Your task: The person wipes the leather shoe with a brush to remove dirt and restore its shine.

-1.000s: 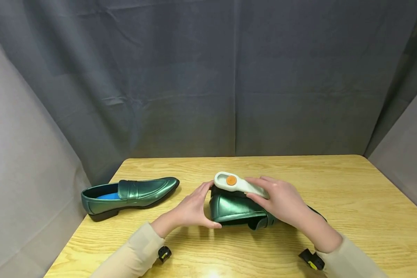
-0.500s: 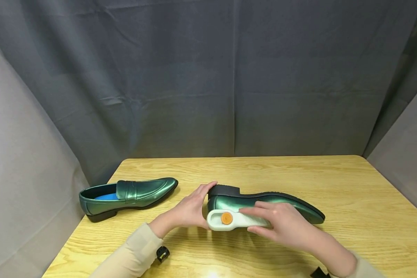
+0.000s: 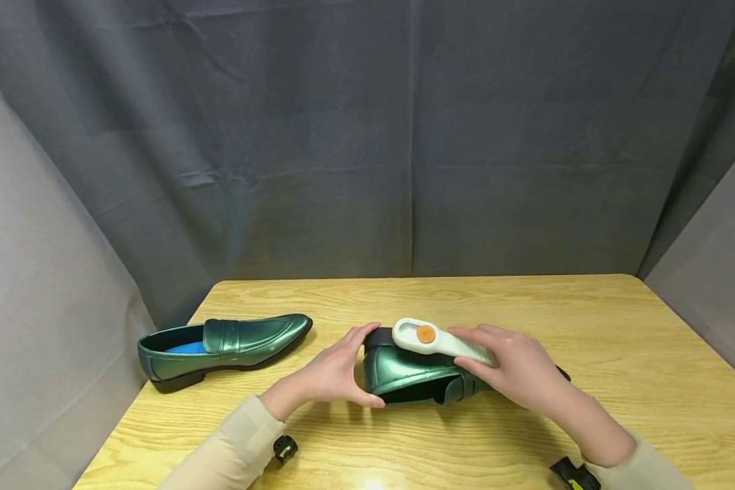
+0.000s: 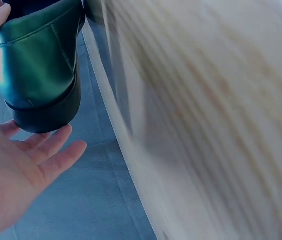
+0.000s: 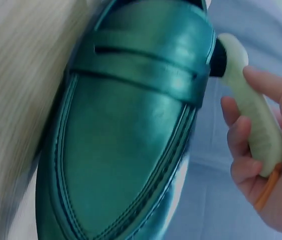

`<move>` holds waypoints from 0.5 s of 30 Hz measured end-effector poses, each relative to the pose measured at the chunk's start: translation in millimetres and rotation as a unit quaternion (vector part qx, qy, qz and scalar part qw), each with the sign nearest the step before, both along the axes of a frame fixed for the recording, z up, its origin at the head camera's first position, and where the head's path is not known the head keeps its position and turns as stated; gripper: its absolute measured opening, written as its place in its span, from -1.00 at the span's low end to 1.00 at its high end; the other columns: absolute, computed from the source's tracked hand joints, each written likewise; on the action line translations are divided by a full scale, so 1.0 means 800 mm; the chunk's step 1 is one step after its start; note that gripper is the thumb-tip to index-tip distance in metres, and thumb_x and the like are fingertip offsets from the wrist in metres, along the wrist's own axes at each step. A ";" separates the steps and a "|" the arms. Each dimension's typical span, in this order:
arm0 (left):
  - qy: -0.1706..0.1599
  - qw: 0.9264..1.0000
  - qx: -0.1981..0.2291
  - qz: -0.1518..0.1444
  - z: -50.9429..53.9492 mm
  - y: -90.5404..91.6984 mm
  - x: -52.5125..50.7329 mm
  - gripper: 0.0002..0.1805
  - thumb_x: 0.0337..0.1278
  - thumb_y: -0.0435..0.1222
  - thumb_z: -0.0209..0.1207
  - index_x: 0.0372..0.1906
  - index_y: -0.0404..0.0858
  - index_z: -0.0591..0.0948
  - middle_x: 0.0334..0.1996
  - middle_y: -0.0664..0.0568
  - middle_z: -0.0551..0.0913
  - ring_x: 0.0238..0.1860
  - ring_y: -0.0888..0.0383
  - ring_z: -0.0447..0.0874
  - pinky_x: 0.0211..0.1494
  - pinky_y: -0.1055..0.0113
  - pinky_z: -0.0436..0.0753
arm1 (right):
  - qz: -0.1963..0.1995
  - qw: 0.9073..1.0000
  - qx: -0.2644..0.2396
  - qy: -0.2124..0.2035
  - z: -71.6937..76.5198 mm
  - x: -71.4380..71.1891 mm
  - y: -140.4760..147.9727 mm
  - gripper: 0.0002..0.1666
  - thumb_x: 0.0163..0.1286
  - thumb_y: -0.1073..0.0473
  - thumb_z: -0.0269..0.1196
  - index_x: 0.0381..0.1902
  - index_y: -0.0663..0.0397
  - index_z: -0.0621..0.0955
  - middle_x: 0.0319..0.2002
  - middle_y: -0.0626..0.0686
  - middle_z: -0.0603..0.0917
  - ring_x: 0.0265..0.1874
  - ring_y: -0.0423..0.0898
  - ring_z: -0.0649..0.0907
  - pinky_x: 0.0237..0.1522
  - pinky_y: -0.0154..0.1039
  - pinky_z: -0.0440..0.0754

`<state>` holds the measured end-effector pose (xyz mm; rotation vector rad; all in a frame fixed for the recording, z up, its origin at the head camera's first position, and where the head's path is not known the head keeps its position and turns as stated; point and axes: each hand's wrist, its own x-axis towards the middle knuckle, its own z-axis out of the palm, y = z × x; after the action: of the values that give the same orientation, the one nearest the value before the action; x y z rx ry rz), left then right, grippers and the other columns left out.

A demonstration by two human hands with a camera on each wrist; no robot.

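A green metallic loafer [image 3: 404, 371] lies on its side on the table, its opening facing me and its heel to the left. My left hand [image 3: 337, 371] holds it round the heel, thumb on the near side and fingers at the black heel block [image 4: 48, 112]. A shoe brush [image 3: 444, 341] with a pale handle and an orange button is gripped in my right hand [image 3: 517, 367]. In the right wrist view its dark bristles [image 5: 219, 60] meet the loafer's upper side. The toe is mostly hidden behind my right hand in the head view.
A second green loafer [image 3: 226, 347] with a blue insole stands upright at the left of the wooden table [image 3: 618, 340]. Grey cloth [image 3: 343, 150] hangs behind the table's far edge.
The brush went down toward the near side of the loafer, then back up and slightly right to its upper side. My left hand stays at the heel.
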<state>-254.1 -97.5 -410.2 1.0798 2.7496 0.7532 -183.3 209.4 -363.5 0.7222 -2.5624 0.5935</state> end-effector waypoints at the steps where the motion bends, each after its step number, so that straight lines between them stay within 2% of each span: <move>1: -0.004 1.000 0.000 0.002 0.000 -0.001 0.000 0.36 -0.38 0.21 0.50 0.53 -0.01 -0.08 0.39 0.01 0.21 0.23 0.02 0.39 0.19 0.02 0.45 | 0.018 1.000 -0.002 0.007 -0.001 0.003 -0.002 -0.51 0.18 0.05 0.44 0.10 -0.12 0.65 -0.30 -0.21 0.60 -0.59 -0.37 0.36 -0.56 -0.37 0.36; 5: -0.017 1.000 0.004 0.007 -0.001 -0.002 0.000 0.36 -0.38 0.19 0.51 0.54 0.02 -0.08 0.41 -0.01 0.20 0.23 -0.01 0.40 0.19 -0.01 0.44 | 0.094 0.995 -0.006 0.030 -0.003 0.013 -0.009 -0.53 0.17 0.06 0.45 0.08 -0.15 0.66 -0.33 -0.27 0.55 -0.60 -0.45 0.34 -0.58 -0.45 0.35; 9: -0.020 1.000 0.009 0.005 -0.002 -0.002 0.000 0.37 -0.42 0.12 0.55 0.53 0.01 -0.07 0.36 0.01 0.26 0.17 0.02 0.44 0.16 0.04 0.47 | 0.145 0.989 0.007 0.020 -0.004 0.020 -0.014 -0.54 0.21 0.03 0.42 0.09 -0.13 0.66 -0.34 -0.28 0.54 -0.59 -0.46 0.33 -0.55 -0.45 0.36; 12: -0.016 1.000 0.012 0.003 -0.003 -0.001 -0.001 0.38 -0.45 0.08 0.57 0.53 0.00 -0.06 0.32 0.03 0.29 0.14 0.05 0.46 0.15 0.09 0.48 | 0.155 0.988 0.018 0.009 -0.005 0.020 -0.016 -0.54 0.23 0.00 0.40 0.10 -0.14 0.65 -0.33 -0.27 0.56 -0.58 -0.45 0.34 -0.52 -0.43 0.37; 15: -0.018 1.000 0.012 0.004 -0.002 -0.001 -0.001 0.37 -0.43 0.12 0.55 0.53 0.01 -0.07 0.35 0.02 0.26 0.16 0.04 0.46 0.16 0.07 0.47 | 0.139 0.990 0.021 0.001 -0.005 0.016 -0.014 -0.55 0.25 -0.01 0.39 0.11 -0.16 0.65 -0.33 -0.27 0.57 -0.61 -0.47 0.33 -0.56 -0.43 0.36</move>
<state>-254.8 -98.4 -411.9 1.0505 2.7223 0.8009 -170.8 197.9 -367.3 1.1041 -2.4972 0.6249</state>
